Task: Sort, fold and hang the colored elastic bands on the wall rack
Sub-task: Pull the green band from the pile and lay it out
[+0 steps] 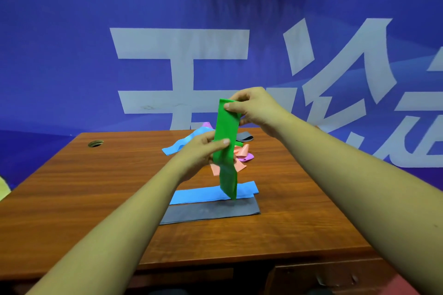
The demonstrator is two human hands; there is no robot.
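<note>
A green elastic band (225, 151) hangs upright above the wooden table (96, 194). My right hand (254, 109) pinches its folded top end. My left hand (203, 151) grips it around the middle, thumb across the front. Flat on the table below lie a folded blue band (203, 195) and a folded dark grey band (211, 212), side by side. Behind the green band sits a loose heap: another blue band (182, 145), a peach band (239, 165), a purple band (247, 157) and a grey band (244, 137).
A blue banner wall (72, 31) with large white characters stands right behind the table. A round cable hole (96, 143) is at the table's far left. A drawer front (323, 278) shows under the near edge. No wall rack is in view.
</note>
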